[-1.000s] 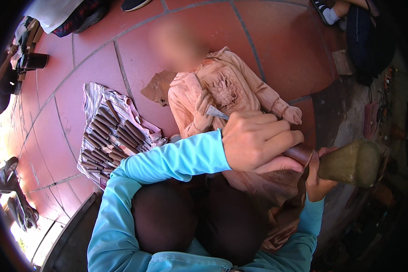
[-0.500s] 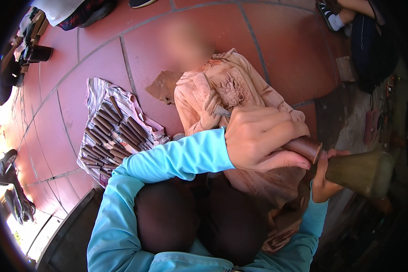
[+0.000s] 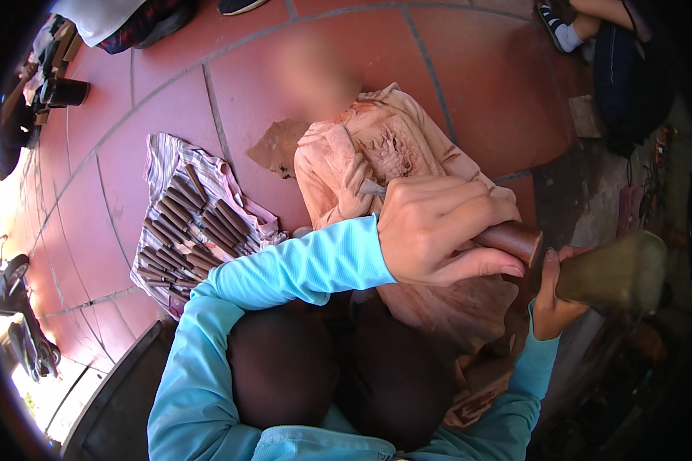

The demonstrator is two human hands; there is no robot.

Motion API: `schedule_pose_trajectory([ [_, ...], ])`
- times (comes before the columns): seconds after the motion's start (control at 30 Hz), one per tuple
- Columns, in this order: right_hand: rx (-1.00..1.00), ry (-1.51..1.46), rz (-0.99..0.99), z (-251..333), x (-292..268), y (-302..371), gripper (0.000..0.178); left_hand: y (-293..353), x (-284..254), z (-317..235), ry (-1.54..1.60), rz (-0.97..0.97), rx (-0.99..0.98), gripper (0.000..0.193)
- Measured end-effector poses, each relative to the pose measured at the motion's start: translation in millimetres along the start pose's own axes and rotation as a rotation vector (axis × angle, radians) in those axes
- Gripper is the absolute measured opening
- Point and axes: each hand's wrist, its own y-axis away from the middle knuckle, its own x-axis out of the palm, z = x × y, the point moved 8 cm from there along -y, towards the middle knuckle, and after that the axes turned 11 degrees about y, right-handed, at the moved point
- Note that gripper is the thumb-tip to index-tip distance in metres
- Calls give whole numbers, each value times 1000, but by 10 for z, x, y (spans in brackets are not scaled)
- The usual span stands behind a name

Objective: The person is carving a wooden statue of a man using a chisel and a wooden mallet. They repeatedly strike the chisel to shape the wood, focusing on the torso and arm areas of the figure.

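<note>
A carved wooden figure (image 3: 457, 157) in a robe, with a relief on its chest, lies in front of me. My left hand (image 3: 446, 230) is wrapped round a chisel (image 3: 511, 240) with a brown wooden handle. The chisel's metal blade points left to the figure's carved hand (image 3: 355, 178); my fingers hide its middle. Close to the handle's butt end, my right hand (image 3: 557, 303) is closed on a wooden mallet (image 3: 615, 275), its thick head to the right. A narrow gap shows between mallet and handle.
On the left, several chisels (image 3: 181, 223) lie in rows on a striped cloth (image 3: 161, 154). A flat brown piece (image 3: 278, 147) rests by the figure on red floor tiles (image 3: 169, 92). Other people's legs (image 3: 592, 31) show at the far right. A small wooden block (image 3: 585, 117) is near them.
The mallet has risen slightly in my right hand and is a little blurred. My left hand and the chisel have shifted very slightly; the figure looks unmoved.
</note>
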Motion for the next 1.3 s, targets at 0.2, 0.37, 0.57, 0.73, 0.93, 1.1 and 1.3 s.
schedule_pose_trajectory([
  [0.2,98,-107,52,-55,86,76,41,45,117,-408,-48,36,241,49],
  [0.37,-127,138,-7,148,80,93,20,-2,63,-134,-118,2,130,48],
  [0.57,-167,171,11,303,82,65,16,16,50,-72,-148,20,94,51],
  [0.73,-99,61,109,286,84,29,14,10,36,-47,-114,10,77,52],
  [0.93,-47,108,51,384,-27,-115,10,-28,-151,-39,-19,-39,65,52],
  [1.1,-12,-60,-64,308,-70,-144,9,-4,-206,-29,19,-76,67,51],
  [1.3,-227,273,-57,560,-59,-258,9,-3,-264,-11,13,-116,52,50],
])
